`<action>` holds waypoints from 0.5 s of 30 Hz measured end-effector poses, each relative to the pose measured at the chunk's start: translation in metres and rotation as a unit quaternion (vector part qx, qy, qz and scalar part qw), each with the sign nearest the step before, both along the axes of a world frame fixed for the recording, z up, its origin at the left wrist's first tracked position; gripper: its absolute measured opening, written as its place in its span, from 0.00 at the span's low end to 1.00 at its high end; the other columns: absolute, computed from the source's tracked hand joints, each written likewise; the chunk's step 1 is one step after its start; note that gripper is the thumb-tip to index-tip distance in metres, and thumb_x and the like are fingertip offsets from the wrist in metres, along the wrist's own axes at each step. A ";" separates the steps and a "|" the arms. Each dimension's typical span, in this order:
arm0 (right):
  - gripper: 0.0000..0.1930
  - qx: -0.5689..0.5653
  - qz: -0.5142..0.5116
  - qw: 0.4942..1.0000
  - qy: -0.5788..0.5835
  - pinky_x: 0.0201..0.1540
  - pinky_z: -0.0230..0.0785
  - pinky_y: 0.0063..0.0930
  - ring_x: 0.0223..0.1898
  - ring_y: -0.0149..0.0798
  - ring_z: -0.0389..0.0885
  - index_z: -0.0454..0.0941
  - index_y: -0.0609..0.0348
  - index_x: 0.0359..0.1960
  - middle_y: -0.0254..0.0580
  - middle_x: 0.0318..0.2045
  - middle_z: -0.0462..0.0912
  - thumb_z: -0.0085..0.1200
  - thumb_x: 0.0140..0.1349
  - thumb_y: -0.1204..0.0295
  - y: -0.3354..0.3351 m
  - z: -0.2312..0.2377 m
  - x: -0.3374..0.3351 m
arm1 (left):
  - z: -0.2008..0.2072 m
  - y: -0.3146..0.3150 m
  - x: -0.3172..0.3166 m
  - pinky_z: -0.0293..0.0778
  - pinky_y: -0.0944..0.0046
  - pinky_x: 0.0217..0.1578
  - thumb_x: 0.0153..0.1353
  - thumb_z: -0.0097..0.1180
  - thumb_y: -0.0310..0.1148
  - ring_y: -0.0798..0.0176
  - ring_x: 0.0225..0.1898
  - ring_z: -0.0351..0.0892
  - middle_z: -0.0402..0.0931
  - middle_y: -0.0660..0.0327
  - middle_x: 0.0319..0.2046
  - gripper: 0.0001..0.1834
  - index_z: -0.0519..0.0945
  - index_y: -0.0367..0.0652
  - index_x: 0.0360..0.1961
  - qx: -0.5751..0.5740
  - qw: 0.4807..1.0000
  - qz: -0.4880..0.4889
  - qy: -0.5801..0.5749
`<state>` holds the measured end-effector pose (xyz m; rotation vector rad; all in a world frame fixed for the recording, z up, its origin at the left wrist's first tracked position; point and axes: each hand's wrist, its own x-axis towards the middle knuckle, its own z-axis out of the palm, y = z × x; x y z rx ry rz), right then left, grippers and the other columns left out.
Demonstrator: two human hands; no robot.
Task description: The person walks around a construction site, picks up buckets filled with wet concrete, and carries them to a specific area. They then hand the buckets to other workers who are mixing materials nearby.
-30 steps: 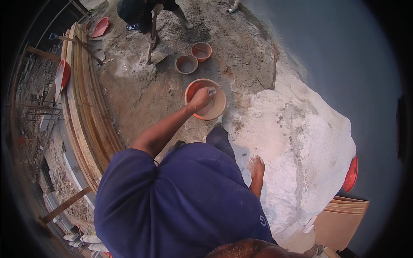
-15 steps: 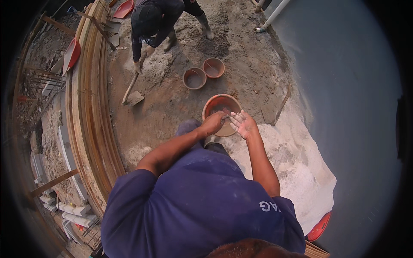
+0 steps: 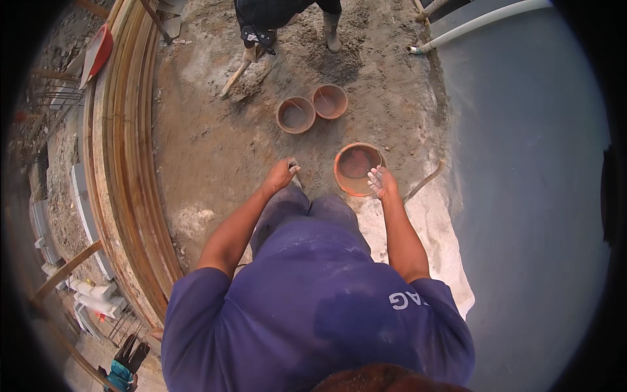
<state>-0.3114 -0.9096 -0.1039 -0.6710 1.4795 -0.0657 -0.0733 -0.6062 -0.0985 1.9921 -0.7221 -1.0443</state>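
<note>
An orange-brown bucket (image 3: 345, 185) with a thin wire handle stands on the ground ahead of me, something reddish and wet-looking inside it. My right hand (image 3: 384, 183) hovers at the bucket's right rim, its whitened fingers spread and nothing seen in them. To the left of the bucket, above my left knee, my left hand (image 3: 282, 172) is closed with the fingers curled; whether a small thing is in it, I cannot make out. Two similar buckets, a left one (image 3: 296, 129) and a right one (image 3: 330, 115), stand side by side farther off.
Long wooden planks (image 3: 124, 163) lie stacked along the left. A co-worker (image 3: 277, 16) bends at the far side, holding a wooden-handled tool (image 3: 234, 80). A smooth grey surface (image 3: 529, 196) fills the right, with a pale pipe (image 3: 483, 26) at its far end. Whitish sheeting (image 3: 431, 242) lies beside it.
My hands have moved apart: the left drew away leftward from the bucket, the right stayed near its rim. The view has shifted, and the co-worker now shows only partly at the top.
</note>
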 end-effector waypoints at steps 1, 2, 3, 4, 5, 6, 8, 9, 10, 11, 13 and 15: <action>0.17 -0.006 0.026 1.000 0.009 0.53 0.65 0.42 0.49 0.39 0.77 0.72 0.51 0.54 0.34 0.48 0.78 0.50 0.65 0.60 -0.015 -0.009 0.007 | -0.006 0.020 0.013 0.70 0.55 0.34 0.62 0.56 0.39 0.54 0.29 0.76 0.76 0.48 0.26 0.15 0.77 0.34 0.34 0.068 0.997 0.030 0.001; 0.20 -0.009 0.046 0.999 0.017 0.54 0.63 0.47 0.49 0.39 0.77 0.72 0.49 0.55 0.32 0.48 0.78 0.51 0.63 0.58 -0.033 -0.031 0.007 | -0.013 0.042 0.022 0.70 0.55 0.34 0.62 0.56 0.42 0.56 0.29 0.76 0.76 0.50 0.25 0.17 0.77 0.35 0.33 0.133 0.989 0.059 0.001; 0.21 -0.015 0.076 0.996 0.034 0.54 0.62 0.49 0.49 0.39 0.77 0.72 0.49 0.56 0.32 0.48 0.78 0.52 0.63 0.58 -0.046 -0.039 0.020 | -0.025 0.070 0.030 0.70 0.54 0.34 0.62 0.55 0.45 0.51 0.28 0.77 0.77 0.48 0.24 0.20 0.77 0.34 0.31 0.154 0.983 0.104 -0.003; 0.21 -0.021 0.102 0.993 0.053 0.55 0.61 0.50 0.49 0.39 0.77 0.72 0.48 0.56 0.32 0.48 0.78 0.53 0.62 0.57 -0.059 -0.044 0.029 | -0.035 0.099 0.034 0.70 0.52 0.34 0.62 0.55 0.48 0.47 0.28 0.77 0.77 0.46 0.23 0.23 0.77 0.34 0.29 0.175 0.974 0.146 -0.005; 0.22 -0.027 0.125 0.989 0.074 0.55 0.60 0.52 0.49 0.39 0.77 0.72 0.48 0.56 0.32 0.48 0.78 0.53 0.62 0.57 -0.071 -0.053 0.036 | -0.035 0.126 0.036 0.71 0.52 0.34 0.62 0.54 0.50 0.49 0.28 0.79 0.79 0.46 0.24 0.25 0.78 0.33 0.27 0.190 0.964 0.186 0.003; 0.23 -0.030 0.130 0.988 0.083 0.55 0.60 0.53 0.49 0.39 0.77 0.71 0.48 0.57 0.33 0.48 0.78 0.54 0.61 0.57 -0.086 -0.068 0.041 | -0.047 0.157 0.032 0.72 0.53 0.35 0.62 0.54 0.50 0.49 0.30 0.81 0.81 0.47 0.25 0.26 0.79 0.32 0.28 0.241 0.949 0.203 -0.015; 0.24 -0.039 0.138 0.984 0.104 0.56 0.58 0.57 0.49 0.39 0.77 0.71 0.49 0.57 0.34 0.48 0.78 0.54 0.61 0.57 -0.121 -0.111 0.044 | -0.063 0.216 0.011 0.72 0.55 0.33 0.62 0.55 0.47 0.50 0.29 0.81 0.80 0.48 0.23 0.23 0.79 0.33 0.28 0.290 0.921 0.259 -0.012; 0.24 -0.052 0.152 0.981 0.111 0.55 0.60 0.54 0.49 0.39 0.77 0.71 0.50 0.57 0.36 0.48 0.78 0.55 0.61 0.58 -0.136 -0.127 0.049 | -0.076 0.256 -0.006 0.72 0.55 0.33 0.62 0.55 0.46 0.52 0.27 0.80 0.80 0.50 0.23 0.21 0.79 0.33 0.28 0.323 0.907 0.268 0.003; 0.24 -0.066 0.163 0.978 0.117 0.55 0.62 0.52 0.48 0.38 0.77 0.71 0.52 0.57 0.37 0.48 0.78 0.55 0.60 0.59 -0.151 -0.144 0.053 | -0.089 0.283 -0.026 0.72 0.56 0.32 0.62 0.56 0.44 0.53 0.26 0.80 0.79 0.51 0.22 0.20 0.78 0.33 0.29 0.355 0.893 0.275 0.017; 0.24 -0.083 0.173 0.974 0.123 0.54 0.64 0.50 0.48 0.38 0.77 0.71 0.54 0.57 0.38 0.48 0.77 0.55 0.60 0.60 -0.164 -0.160 0.056 | -0.080 0.288 -0.045 0.72 0.57 0.31 0.62 0.56 0.43 0.57 0.26 0.79 0.79 0.54 0.22 0.19 0.78 0.33 0.29 0.354 0.882 0.308 0.045; 0.23 -0.127 0.153 0.976 0.092 0.51 0.68 0.42 0.46 0.38 0.77 0.71 0.58 0.55 0.39 0.46 0.78 0.55 0.60 0.63 -0.184 -0.198 0.061 | -0.060 0.298 -0.099 0.71 0.60 0.30 0.63 0.56 0.41 0.62 0.26 0.78 0.77 0.59 0.22 0.17 0.78 0.35 0.29 0.349 0.853 0.373 0.106; 0.21 -0.142 0.160 0.973 0.083 0.47 0.70 0.34 0.45 0.38 0.77 0.71 0.61 0.54 0.40 0.45 0.78 0.55 0.60 0.65 -0.207 -0.235 0.072 | -0.047 0.291 -0.140 0.72 0.63 0.31 0.64 0.55 0.41 0.64 0.28 0.78 0.78 0.61 0.25 0.15 0.77 0.37 0.32 0.337 0.823 0.425 0.166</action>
